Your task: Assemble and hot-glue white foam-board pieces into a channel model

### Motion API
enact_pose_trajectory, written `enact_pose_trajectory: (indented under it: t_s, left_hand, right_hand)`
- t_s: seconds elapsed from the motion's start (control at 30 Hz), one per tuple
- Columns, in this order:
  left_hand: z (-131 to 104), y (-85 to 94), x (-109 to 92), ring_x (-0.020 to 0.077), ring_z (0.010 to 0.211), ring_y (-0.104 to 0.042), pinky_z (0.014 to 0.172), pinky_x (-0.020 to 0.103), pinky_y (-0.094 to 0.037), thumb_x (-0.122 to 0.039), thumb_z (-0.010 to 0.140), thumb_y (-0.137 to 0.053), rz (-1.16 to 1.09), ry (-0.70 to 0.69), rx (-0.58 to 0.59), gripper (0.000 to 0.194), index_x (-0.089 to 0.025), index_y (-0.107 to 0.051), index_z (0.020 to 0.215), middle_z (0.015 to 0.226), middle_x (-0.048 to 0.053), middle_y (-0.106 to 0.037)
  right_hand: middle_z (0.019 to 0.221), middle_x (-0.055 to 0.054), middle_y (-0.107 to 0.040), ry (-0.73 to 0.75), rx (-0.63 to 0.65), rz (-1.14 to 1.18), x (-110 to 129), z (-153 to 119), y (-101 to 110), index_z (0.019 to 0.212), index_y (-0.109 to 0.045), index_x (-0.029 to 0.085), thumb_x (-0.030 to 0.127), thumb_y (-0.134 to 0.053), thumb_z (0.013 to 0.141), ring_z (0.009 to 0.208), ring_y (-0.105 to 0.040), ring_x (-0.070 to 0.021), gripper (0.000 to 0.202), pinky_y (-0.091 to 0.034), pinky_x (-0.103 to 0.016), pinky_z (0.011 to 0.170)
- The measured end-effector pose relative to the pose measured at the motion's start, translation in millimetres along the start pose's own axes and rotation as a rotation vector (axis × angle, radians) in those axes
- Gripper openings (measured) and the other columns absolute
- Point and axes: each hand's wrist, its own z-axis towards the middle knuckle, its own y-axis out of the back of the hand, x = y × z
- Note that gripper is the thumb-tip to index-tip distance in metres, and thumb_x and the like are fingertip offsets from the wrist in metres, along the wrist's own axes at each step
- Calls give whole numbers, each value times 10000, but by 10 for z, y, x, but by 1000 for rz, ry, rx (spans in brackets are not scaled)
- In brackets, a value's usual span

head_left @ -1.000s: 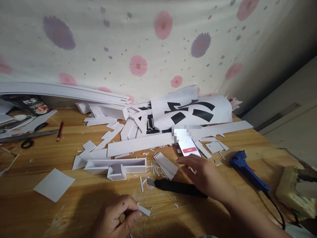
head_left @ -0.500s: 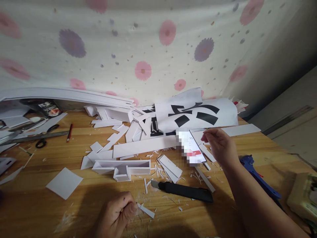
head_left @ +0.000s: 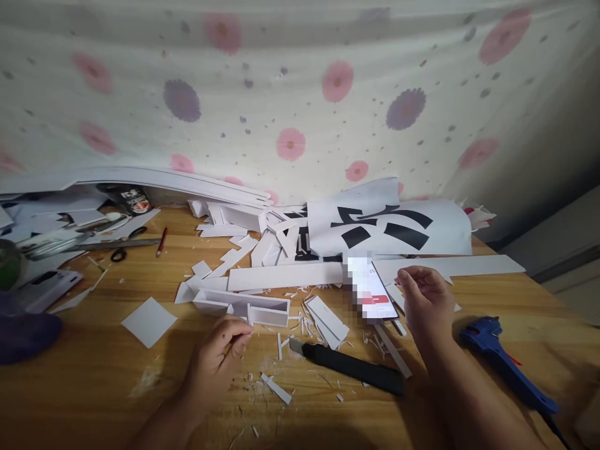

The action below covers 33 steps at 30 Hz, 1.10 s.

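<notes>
My left hand (head_left: 220,347) is closed, thumb and fingertips pressed together, just in front of a white foam-board channel piece (head_left: 267,307) and hiding part of its front. Whatever its fingertips hold, if anything, does not show. Right of the lit phone (head_left: 370,287), my right hand (head_left: 429,303) hovers with fingers curled and thumb near the index fingertip; anything in that pinch is too small to make out. Between the hands lies a black utility knife (head_left: 354,367), its blade pointing left. A flat white rectangular piece (head_left: 327,322) rests behind the knife.
A blue glue gun (head_left: 509,362) lies at right. Left are a white square (head_left: 149,322), red pencil (head_left: 162,242), scissors (head_left: 119,254) and steel ruler (head_left: 103,245). White strips, scraps and a printed paper sheet (head_left: 389,222) line the back, before a flowered curtain (head_left: 290,81).
My left hand has moved forward, up to the channel piece. My right hand has lowered slightly beside the phone. The view has shifted left, bringing a purple object into sight at the left edge.
</notes>
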Motion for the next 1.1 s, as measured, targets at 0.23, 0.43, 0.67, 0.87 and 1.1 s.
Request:
enact_pose_trajectory:
  t_s: [0.23,0.43,0.67,0.87,1.1]
  left_hand:
    - [16,-39,-54,128,670,-632,633,226,-516,-113,811,-569,-116,-162,86,101,-192,-622,779,686,0,-650]
    - [17,-48,-90,104,553,-570,540,195,-460,-205,840,-596,-170,-178,188,148,-177,-601,695,593,-9,-604]
    - [-33,-27,-104,79,465,-425,467,180,-337,-361,890,-526,-102,-137,218,367,-172,-509,576,501,-54,-471]
    - [-46,-33,-114,76,454,-353,452,185,-289,-475,918,-425,-87,-133,241,515,-174,-410,500,478,-66,-349]
    - [-65,-73,-134,68,443,-360,435,165,-292,-416,917,-454,-111,-136,244,465,-174,-407,523,486,-67,-359]
  right_hand:
    - [628,17,-540,-2,-16,-14,10,1,6,702,-506,221,422,-640,763,566,-519,-143,250,-446,-300,552]
    - [663,-11,-567,53,-27,-47,59,59,46,749,-540,223,363,-549,821,608,-549,-164,158,-470,-334,602]
    - [774,-45,-624,106,0,-106,-79,141,86,796,-552,213,257,-482,802,721,-616,-196,83,-516,-373,690]
    - [974,-102,-682,196,178,-287,-115,157,59,950,-589,203,290,-455,851,916,-634,-261,189,-501,-449,817]
    - [1165,-97,-654,350,570,-496,-128,342,-200,1043,-570,224,225,-482,829,1124,-563,-272,231,-469,-429,923]
